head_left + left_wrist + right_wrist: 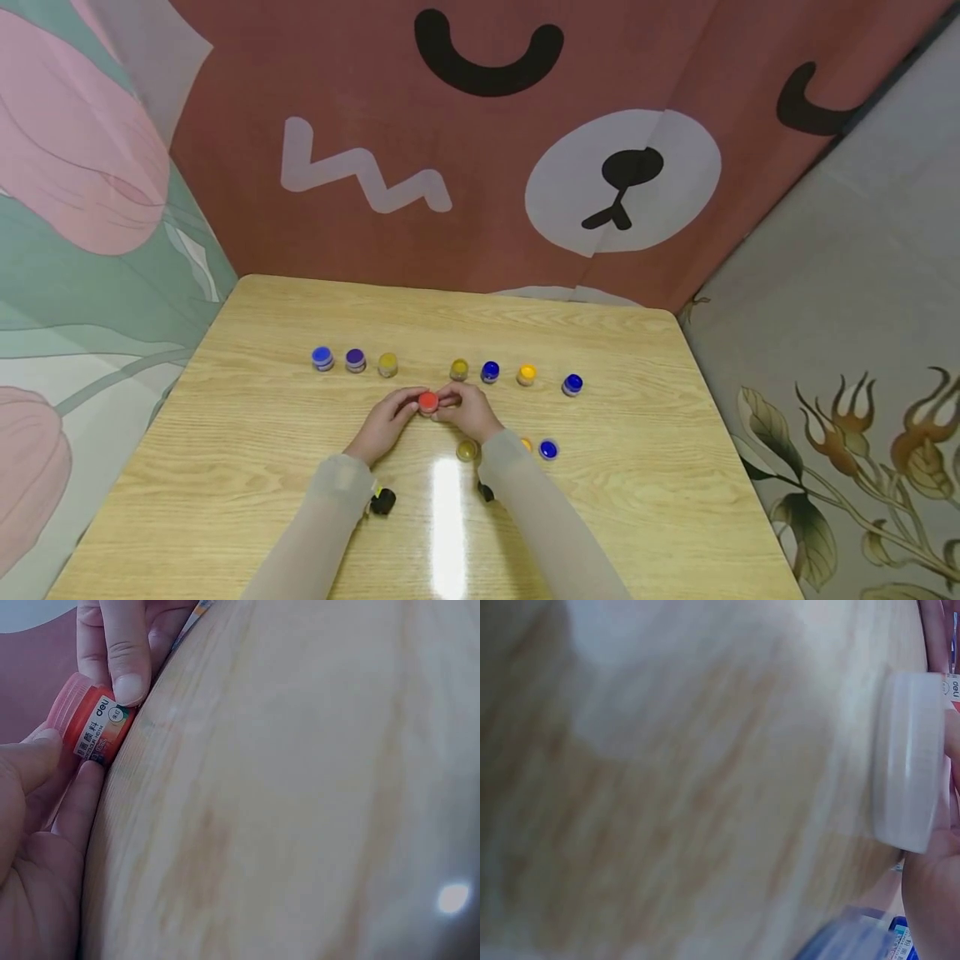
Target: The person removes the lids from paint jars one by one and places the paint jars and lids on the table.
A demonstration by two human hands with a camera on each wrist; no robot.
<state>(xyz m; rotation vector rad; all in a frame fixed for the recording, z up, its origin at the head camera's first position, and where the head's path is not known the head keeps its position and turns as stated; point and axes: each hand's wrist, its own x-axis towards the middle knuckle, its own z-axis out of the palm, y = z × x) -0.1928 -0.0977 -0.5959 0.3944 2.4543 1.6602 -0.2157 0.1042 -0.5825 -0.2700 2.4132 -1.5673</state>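
Observation:
A small paint jar (428, 402) with a red top is held between both hands over the middle of the table. My left hand (385, 427) grips it from the left; in the left wrist view its thumb lies on the translucent lid and a finger supports the underside. From the other side my right hand (472, 412) pinches the jar, with one fingertip beside the printed label (101, 724). The lid appears to be on. Close by the right wrist, an olive-yellow jar (467, 451) stands on the table. A pale translucent lid (911, 761) looms large in the right wrist view.
Along the back of the wooden table (637, 483) runs a row of jars, including a purple one (356, 360), a yellow one (387, 364) and an orange one (527, 374). A blue jar (549, 450) stands right of the right sleeve, which partly hides another orange jar (527, 445).

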